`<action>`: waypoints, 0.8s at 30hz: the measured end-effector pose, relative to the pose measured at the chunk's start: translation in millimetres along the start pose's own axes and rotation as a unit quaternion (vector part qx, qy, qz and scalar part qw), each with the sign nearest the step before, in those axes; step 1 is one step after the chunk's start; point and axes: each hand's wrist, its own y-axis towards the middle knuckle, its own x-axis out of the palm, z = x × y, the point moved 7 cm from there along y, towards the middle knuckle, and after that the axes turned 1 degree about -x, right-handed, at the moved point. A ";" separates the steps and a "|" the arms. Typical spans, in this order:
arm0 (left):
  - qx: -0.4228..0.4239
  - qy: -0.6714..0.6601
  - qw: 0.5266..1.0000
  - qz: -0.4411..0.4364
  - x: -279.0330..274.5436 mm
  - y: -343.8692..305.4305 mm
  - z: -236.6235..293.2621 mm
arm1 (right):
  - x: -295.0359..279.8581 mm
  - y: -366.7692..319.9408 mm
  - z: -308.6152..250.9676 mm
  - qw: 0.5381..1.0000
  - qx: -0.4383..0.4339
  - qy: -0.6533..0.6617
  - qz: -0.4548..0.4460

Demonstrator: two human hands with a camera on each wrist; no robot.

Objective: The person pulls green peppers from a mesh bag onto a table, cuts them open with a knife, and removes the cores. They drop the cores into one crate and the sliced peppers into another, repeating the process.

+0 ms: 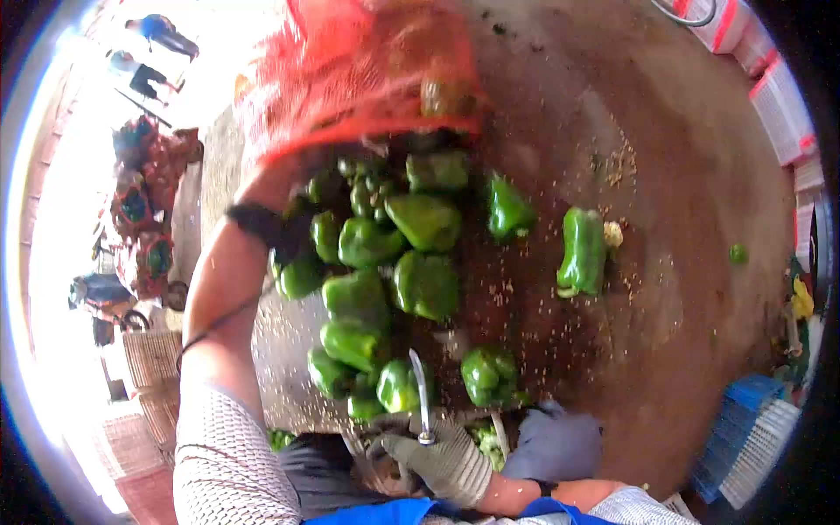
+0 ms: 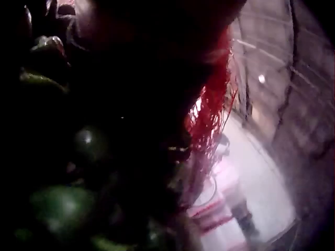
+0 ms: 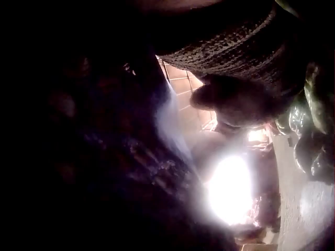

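Green peppers point(image 1: 424, 220) lie in a loose pile on a board strewn with pale seeds; one pepper point(image 1: 582, 252) sits apart on the right. A red mesh bag point(image 1: 359, 74) covers the far end of the pile. My left hand point(image 1: 278, 185) reaches under the bag's edge, its fingers hidden. Red mesh point(image 2: 209, 115) and a dim pepper point(image 2: 63, 209) show in the dark left wrist view. Near my lap, my gloved right hand point(image 1: 446, 459) grips a small knife point(image 1: 421, 385), blade pointing up and away. The glove point(image 3: 235, 99) is shadowed in the right wrist view.
Blue and white crates point(image 1: 744, 429) stand at the lower right, with wrapped stacks point(image 1: 783, 105) at the upper right. Filled mesh sacks point(image 1: 144, 210) and woven crates point(image 1: 153, 359) are on the left. Two people point(image 1: 162, 35) are in the far upper left.
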 end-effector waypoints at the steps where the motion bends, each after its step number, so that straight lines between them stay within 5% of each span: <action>1: -0.001 -0.001 1.000 0.003 2.3 1.2 2.3 | -0.6 -5.9 -5.5 1.000 0.020 0.017 0.011; 11: 0.008 -0.087 0.996 0.023 16.6 -24.1 45.5 | 13.5 -25.5 10.9 1.000 0.021 0.017 -0.008; 17: -0.025 -0.351 0.934 0.062 13.1 -72.9 47.7 | 22.8 -37.7 29.5 0.997 0.061 -0.047 -0.015; 19: -0.040 -0.444 0.889 0.102 3.5 -108.0 38.3 | 24.0 -45.9 36.1 0.999 0.040 -0.027 0.002; 24: -0.060 -0.400 0.882 0.241 -29.2 -274.3 -13.7 | 37.7 -57.6 65.8 0.999 0.032 -0.044 -0.002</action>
